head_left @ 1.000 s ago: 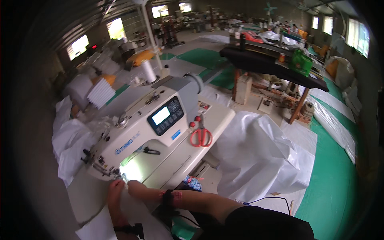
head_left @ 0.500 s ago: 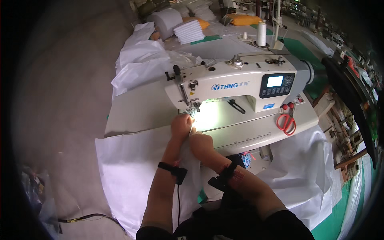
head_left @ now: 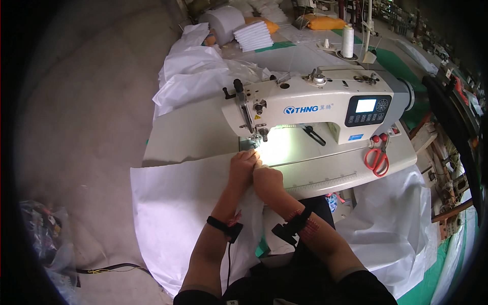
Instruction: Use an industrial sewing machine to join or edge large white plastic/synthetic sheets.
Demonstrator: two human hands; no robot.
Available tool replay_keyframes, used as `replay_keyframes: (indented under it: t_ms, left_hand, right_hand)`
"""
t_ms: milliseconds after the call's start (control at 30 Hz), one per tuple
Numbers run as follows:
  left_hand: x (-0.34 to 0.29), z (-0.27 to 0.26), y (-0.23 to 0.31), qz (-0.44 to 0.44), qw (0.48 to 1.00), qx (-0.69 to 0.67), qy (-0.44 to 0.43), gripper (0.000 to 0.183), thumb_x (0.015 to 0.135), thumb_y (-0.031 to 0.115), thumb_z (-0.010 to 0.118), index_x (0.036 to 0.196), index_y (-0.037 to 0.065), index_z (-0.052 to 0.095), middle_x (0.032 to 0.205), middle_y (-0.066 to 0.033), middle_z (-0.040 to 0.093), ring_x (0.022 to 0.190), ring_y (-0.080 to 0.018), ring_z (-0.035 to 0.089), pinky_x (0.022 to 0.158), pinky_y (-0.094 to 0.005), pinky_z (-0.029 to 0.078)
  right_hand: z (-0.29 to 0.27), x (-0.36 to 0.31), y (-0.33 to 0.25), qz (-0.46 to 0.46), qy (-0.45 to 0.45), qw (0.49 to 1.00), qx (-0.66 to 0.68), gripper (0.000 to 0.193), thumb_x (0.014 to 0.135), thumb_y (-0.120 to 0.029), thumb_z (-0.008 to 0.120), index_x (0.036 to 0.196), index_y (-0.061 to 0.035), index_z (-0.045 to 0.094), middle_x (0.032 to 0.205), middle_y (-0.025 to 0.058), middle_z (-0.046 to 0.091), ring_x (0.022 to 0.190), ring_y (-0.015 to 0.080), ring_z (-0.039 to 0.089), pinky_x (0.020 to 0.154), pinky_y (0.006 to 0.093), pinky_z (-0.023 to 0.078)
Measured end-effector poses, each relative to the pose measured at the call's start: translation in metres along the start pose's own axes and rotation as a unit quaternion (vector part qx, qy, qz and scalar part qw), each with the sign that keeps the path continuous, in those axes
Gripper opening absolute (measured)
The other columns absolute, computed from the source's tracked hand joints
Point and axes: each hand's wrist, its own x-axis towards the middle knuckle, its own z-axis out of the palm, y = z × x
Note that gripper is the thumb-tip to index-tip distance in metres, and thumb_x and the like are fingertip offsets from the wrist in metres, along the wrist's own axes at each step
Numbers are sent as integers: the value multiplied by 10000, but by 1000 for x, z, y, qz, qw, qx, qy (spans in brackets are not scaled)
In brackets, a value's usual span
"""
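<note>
A white sewing machine [head_left: 305, 108] stands in front of me, its lamp lighting the bed under the arm. My left hand [head_left: 244, 163] is closed at the edge of a white sheet [head_left: 178, 203], just in front of the presser foot [head_left: 257, 141]. Pressed close beside it, my right hand [head_left: 268, 180] is closed on the same edge, its fingers pinched together. The sheet hangs from the table toward me on the left. The exact fold between my fingertips is hidden.
Red-handled scissors [head_left: 376, 161] lie on the machine's right end. Behind the machine stands a white thread cone [head_left: 347, 41]. White material [head_left: 190, 76] is heaped at the back left, near a folded white stack [head_left: 253, 35]. A black cable [head_left: 109, 267] crosses the floor.
The view has shifted, so the machine sits farther right in the picture. My left hand has drawn slightly back from the needle toward me. Both hands stay at the sheet's edge.
</note>
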Motion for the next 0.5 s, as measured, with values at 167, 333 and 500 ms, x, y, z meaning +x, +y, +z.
replay_keyframes:
  t_ms: [167,333,500]
  left_hand:
    - [5,3,-4,-45,999,30,-5,203,777,180,608,945,79,660,1049,-101,601,965,-291,549,845,-394,421]
    - [3,6,-6,-42,999,16,14,220,774,201,613,950,82,668,1080,-125,592,995,-309,540,867,-398,412]
    - [3,3,-8,-51,998,-32,18,216,773,149,584,953,62,668,1015,-139,613,966,-303,558,860,-396,430]
  right_hand:
    - [1,9,4,21,70,997,24,165,790,-83,485,902,-11,583,739,109,634,668,259,652,560,352,511]
    - [2,12,8,5,31,998,53,188,797,-94,476,927,-4,579,755,124,640,688,278,651,584,374,511]
    - [-6,-2,3,36,-7,998,57,235,812,-112,464,982,11,569,800,146,653,717,284,657,600,391,511]
